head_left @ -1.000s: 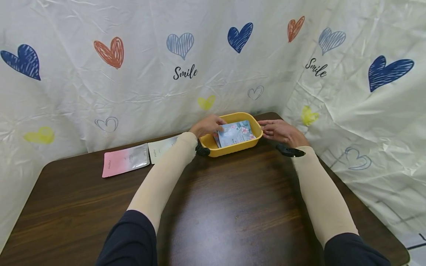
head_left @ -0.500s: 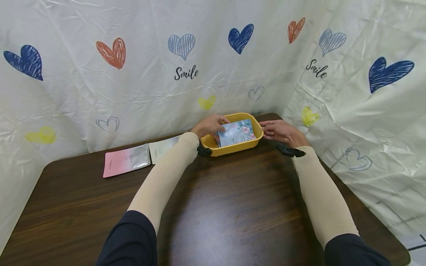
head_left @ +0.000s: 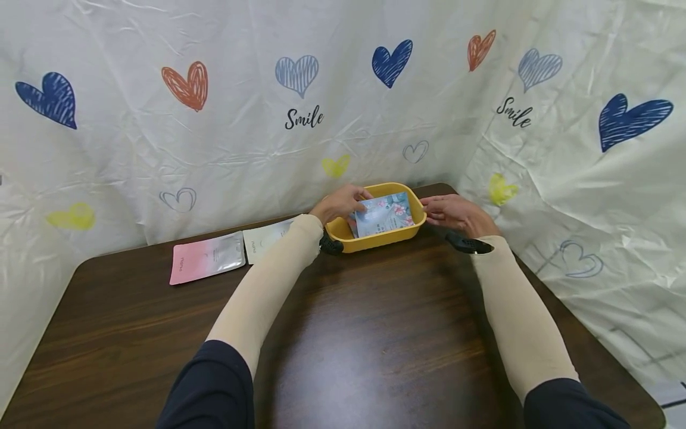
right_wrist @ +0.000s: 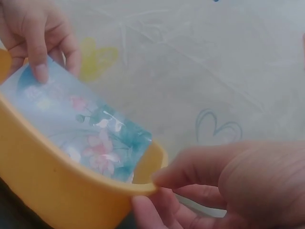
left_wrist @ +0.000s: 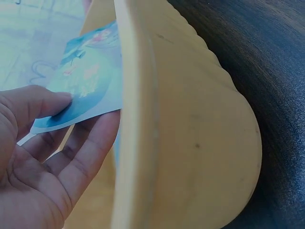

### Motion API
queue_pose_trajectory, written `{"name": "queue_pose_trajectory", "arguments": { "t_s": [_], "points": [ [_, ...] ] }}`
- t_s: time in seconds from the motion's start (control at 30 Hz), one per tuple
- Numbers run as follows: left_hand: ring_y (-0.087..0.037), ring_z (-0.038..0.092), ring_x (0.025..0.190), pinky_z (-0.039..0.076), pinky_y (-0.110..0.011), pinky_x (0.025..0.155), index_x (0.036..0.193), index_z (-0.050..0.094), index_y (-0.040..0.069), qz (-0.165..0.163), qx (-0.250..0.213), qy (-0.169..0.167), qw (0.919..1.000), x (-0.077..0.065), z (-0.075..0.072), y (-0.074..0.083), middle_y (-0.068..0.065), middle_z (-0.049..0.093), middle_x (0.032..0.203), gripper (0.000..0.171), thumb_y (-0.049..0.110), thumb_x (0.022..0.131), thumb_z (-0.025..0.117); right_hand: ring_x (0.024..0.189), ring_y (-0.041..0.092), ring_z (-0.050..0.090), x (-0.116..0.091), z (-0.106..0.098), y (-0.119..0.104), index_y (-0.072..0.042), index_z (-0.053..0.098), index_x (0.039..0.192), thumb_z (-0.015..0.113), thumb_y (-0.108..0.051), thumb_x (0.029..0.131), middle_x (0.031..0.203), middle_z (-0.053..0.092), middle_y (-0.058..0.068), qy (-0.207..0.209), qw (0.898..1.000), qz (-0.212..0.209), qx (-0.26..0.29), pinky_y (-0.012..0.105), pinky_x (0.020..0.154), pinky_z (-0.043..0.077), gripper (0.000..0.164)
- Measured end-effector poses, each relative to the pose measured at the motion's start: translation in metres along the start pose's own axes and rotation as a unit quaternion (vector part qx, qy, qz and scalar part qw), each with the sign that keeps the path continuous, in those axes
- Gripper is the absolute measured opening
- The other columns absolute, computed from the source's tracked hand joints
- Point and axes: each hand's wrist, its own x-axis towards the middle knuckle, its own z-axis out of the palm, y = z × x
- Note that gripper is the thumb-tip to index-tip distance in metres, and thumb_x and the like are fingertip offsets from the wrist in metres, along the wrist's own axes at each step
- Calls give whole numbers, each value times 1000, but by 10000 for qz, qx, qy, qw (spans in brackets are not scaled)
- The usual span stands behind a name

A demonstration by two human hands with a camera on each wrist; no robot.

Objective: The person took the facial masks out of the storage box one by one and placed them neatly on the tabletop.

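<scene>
My left hand [head_left: 343,202] reaches into a yellow plastic basket [head_left: 375,241] and pinches a sheet mask packet [head_left: 383,214] by its near-left end. The packet is flat and light blue with pink flowers. In the left wrist view the thumb lies on top of the packet [left_wrist: 90,71] and the fingers under it. The packet slants inside the basket, its far end near the right wall. My right hand [head_left: 455,214] is at the basket's right end; the right wrist view has its thumb and fingers [right_wrist: 147,212] pinching the rim. Part of the basket's inside is hidden behind the packet.
Left of the basket, a pink-and-silver packet [head_left: 208,258] and a pale cream packet [head_left: 262,240] lie side by side on the dark wooden table [head_left: 343,345]. My left forearm partly covers the cream one. A white curtain [head_left: 230,137] printed with hearts hangs behind.
The packet has tilted and shifted slightly up and to the right with my left hand. My right hand stays at the rim. The whole head view has drifted a little.
</scene>
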Motion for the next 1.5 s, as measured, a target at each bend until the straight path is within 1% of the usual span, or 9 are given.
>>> {"name": "queue_pose_trajectory", "arguments": {
  "t_s": [0.17, 0.37, 0.5, 0.73, 0.9, 1.03, 1.3, 1.37, 1.5],
  "points": [
    [-29, 63, 102, 61, -47, 82, 132, 62, 4, 85, -54, 38, 9999, -2, 0, 0, -16, 55, 127, 31, 3, 102, 58, 92, 12, 69, 0, -1, 0, 2, 39, 153, 59, -6, 102, 108, 72, 0, -155, 9995, 26, 260, 32, 98, 56, 55],
    [-28, 63, 101, 61, -49, 82, 132, 62, 5, 168, -144, 109, 9997, -5, 0, 1, -16, 56, 127, 30, 3, 102, 57, 92, 12, 69, 1, -2, 1, 3, 36, 154, 58, -7, 103, 105, 71, -1, -194, 9993, 32, 321, 26, 85, 59, 56],
    [-28, 63, 100, 62, -49, 79, 132, 62, 5, 247, -167, 207, 9993, -5, -2, 1, -16, 57, 127, 30, 3, 102, 58, 91, 11, 68, 2, -3, 2, 2, 35, 154, 58, -6, 103, 103, 71, -1, -191, 9991, 75, 381, 25, 82, 59, 57],
    [-28, 64, 92, 60, -55, 83, 130, 61, 2, 417, -317, 245, 9983, -13, -10, 3, -19, 60, 120, 30, 0, 100, 58, 93, 11, 67, 0, -2, 1, 0, 31, 156, 56, -7, 104, 103, 71, -1, -283, 9983, 159, 488, 25, 84, 59, 58],
    [-30, 64, 96, 61, -52, 80, 130, 61, 3, 495, -415, 249, 9976, -19, -16, 5, -19, 59, 122, 30, -1, 101, 56, 93, 13, 68, -2, -2, -1, 0, 31, 156, 56, -4, 103, 104, 72, 2, -315, 9967, 202, 719, 27, 86, 59, 59],
    [-30, 64, 97, 61, -53, 81, 130, 62, 3, 559, -383, 322, 9972, -26, -22, 8, -18, 60, 125, 31, -2, 101, 56, 92, 13, 68, -3, -1, -1, 0, 31, 156, 56, -5, 103, 103, 73, 2, -296, 9967, 214, 721, 27, 89, 58, 59],
    [-29, 64, 94, 53, -65, 90, 129, 62, 2, 750, -650, 334, 9945, -42, -35, 9, -18, 61, 123, 31, -3, 100, 56, 96, 12, 66, 0, -2, 3, -2, 28, 159, 55, -6, 104, 105, 72, 0, -335, 9971, 181, 664, 26, 93, 56, 61],
    [-29, 64, 94, 54, -64, 88, 131, 61, 1, 787, -680, 327, 9940, -48, -40, 9, -17, 61, 124, 32, -3, 99, 56, 96, 12, 65, 0, -2, 3, -2, 29, 159, 55, -6, 104, 105, 72, -1, -349, 9972, 147, 648, 25, 91, 57, 60],
    [-27, 64, 94, 61, -51, 78, 131, 61, 2, 816, -647, 401, 9937, -58, -52, 8, -15, 61, 125, 33, -2, 99, 58, 97, 12, 65, 1, 0, 4, -2, 30, 158, 55, -6, 104, 104, 71, -1, -309, 9977, 94, 598, 24, 87, 58, 60]
  ]
}}
